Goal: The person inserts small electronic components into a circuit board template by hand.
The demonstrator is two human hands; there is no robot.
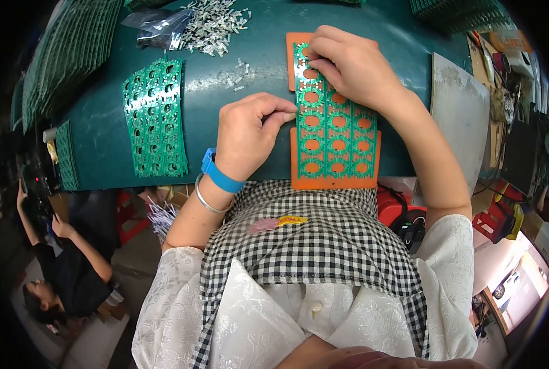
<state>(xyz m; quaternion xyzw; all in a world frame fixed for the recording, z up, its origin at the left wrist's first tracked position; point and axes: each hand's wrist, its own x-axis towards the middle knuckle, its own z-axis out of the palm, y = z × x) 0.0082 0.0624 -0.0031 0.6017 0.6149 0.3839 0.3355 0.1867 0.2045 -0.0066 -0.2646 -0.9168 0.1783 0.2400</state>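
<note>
A green circuit board panel (325,132) with rows of round cutouts lies on an orange fixture plate (334,183). My left hand (248,132) is closed, thumb and forefinger pinched together at the panel's left edge. What lies between those fingertips is too small to tell. Over the panel's far end, my right hand (351,66) bends down with its fingers closed near the top cutouts. Its fingertips hide whatever they hold. Beyond my left hand lies a heap of small pale parts (212,27), with a few loose parts (238,75) scattered nearer.
More green panels (154,120) lie stacked on the left of the dark green table (225,167). Tall panel stacks (71,55) stand at the far left. A plastic bag (162,24) sits by the heap. On the right is a grey board (459,117). Another person (71,264) is at left.
</note>
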